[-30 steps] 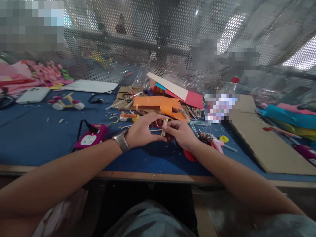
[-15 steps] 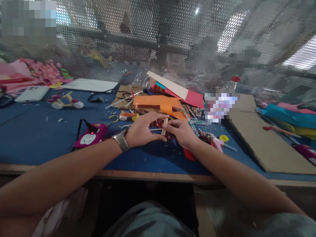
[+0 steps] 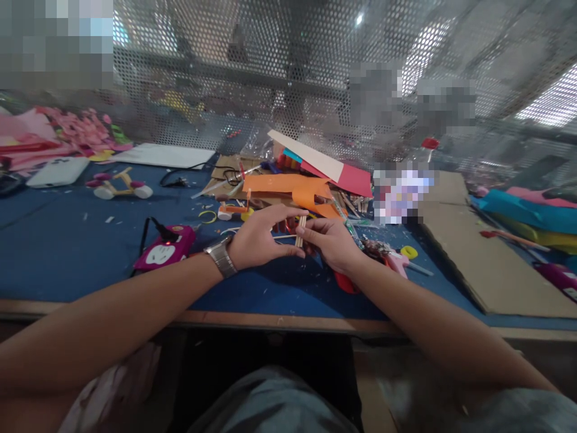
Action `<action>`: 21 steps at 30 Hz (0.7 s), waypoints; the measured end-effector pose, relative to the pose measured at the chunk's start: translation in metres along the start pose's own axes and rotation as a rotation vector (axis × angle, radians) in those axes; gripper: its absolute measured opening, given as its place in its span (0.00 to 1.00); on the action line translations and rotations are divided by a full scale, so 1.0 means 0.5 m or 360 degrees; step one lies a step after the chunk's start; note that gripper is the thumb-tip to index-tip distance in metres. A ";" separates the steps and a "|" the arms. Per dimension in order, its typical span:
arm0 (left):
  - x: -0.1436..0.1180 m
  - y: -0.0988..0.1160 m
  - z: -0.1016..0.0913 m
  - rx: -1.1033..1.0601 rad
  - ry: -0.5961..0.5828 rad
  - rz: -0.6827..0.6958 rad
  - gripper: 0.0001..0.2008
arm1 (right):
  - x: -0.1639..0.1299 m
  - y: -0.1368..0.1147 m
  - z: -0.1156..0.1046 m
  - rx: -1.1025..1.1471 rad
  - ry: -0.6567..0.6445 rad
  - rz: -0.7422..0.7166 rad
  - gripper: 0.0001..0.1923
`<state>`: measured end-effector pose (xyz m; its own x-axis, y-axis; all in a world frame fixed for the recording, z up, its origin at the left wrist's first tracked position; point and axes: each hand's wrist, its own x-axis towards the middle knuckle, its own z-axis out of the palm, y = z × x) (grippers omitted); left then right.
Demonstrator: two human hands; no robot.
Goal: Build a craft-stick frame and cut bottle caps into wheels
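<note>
Wooden sticks (image 3: pixel 300 231), a small bundle stood nearly upright, were pinched between both hands just above the blue desk (image 3: pixel 67 252), in front of the heap of orange paper (image 3: pixel 288 187). The left hand (image 3: pixel 258 240), a metal watch (image 3: pixel 220 257) at its wrist, was closed on the bundle with thumb below and forefinger arched over the top, while the fingers (image 3: pixel 315 231) of the right hand (image 3: pixel 332 243) were pressed to its other side. For the sticks to be kept flush, the ends would best be squared and the pressure kept even, since a loose pinch could let one slide. Around the hands the desk was littered with scraps; a pink device (image 3: pixel 163 252) with a cable lay to the left, pink scissors (image 3: pixel 394 258) to the right, and a brown cardboard sheet (image 3: pixel 478 258) beyond them. A small wheeled model (image 3: pixel 119 187) was set farther back, and a perforated metal screen (image 3: pixel 270 72) closed off the rear of the desk
</note>
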<state>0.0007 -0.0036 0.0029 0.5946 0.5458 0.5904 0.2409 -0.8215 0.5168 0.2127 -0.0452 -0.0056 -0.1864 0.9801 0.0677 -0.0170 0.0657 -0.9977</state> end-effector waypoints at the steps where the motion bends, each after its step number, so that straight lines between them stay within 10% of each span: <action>1: 0.000 0.001 0.000 -0.0002 -0.0002 -0.0006 0.37 | 0.000 -0.001 0.000 -0.0001 -0.0005 -0.0002 0.27; 21: 0.000 0.004 0.003 -0.0098 -0.0006 -0.0062 0.35 | 0.000 -0.001 -0.001 -0.0041 -0.0008 0.0000 0.27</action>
<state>0.0027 -0.0056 0.0031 0.5883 0.5765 0.5670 0.2163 -0.7879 0.5766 0.2134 -0.0451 -0.0051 -0.1916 0.9792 0.0674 0.0086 0.0703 -0.9975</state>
